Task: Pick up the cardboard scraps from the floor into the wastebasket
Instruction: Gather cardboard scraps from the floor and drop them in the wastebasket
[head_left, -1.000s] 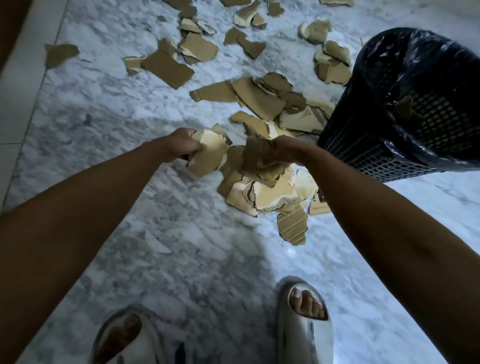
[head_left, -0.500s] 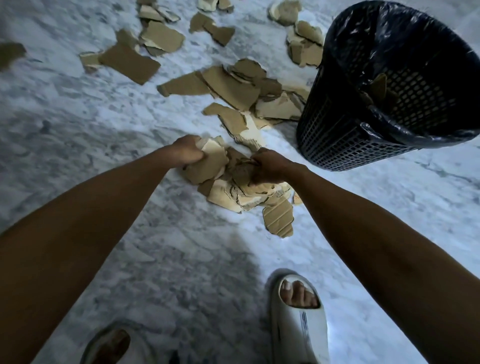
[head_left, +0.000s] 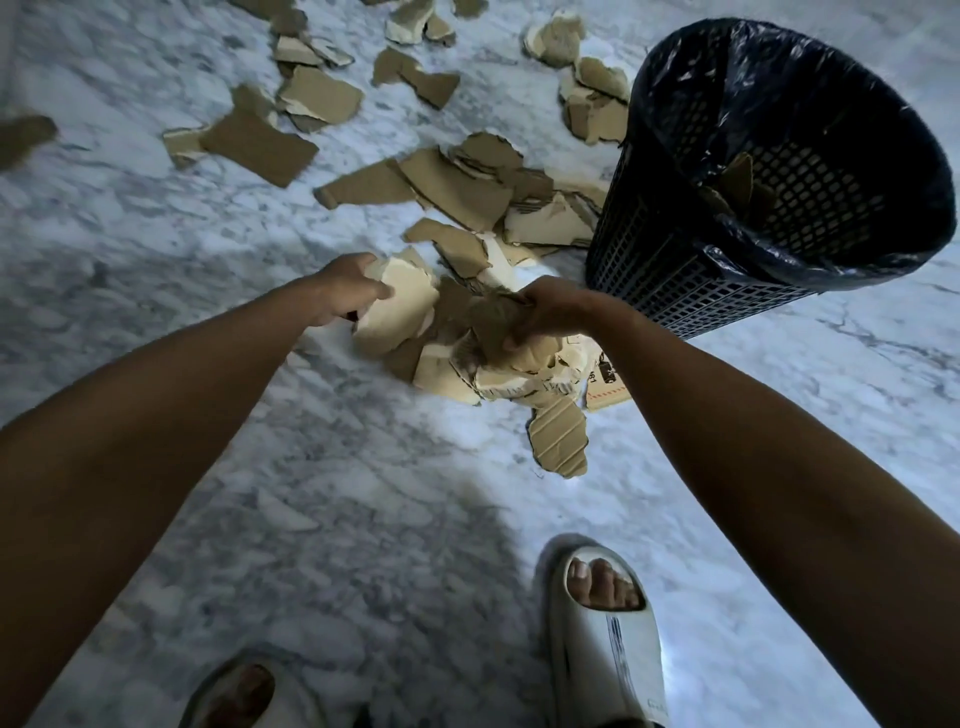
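Observation:
Torn brown cardboard scraps lie scattered over the marble floor (head_left: 363, 519). My left hand (head_left: 345, 293) grips a pale cardboard scrap (head_left: 400, 312) just above a small heap of scraps (head_left: 467, 379). My right hand (head_left: 545, 312) is closed on a bunch of darker scraps (head_left: 493, 322) over the same heap. The black mesh wastebasket (head_left: 675, 291), lined with a dark plastic bag, stands to the right of my right hand, with a few scraps (head_left: 737, 182) inside.
More scraps lie farther back: a cluster (head_left: 467, 187) left of the basket, a big flat piece (head_left: 260, 145) to the left, others near the top edge. A ribbed scrap (head_left: 558, 441) lies nearest me. My feet in pale slides (head_left: 608, 639) stand below.
The view has shifted slightly, so the basket and scraps sit a little differently in frame. Both hands stay closed on their scraps over the heap, my right hand gathering more tightly.

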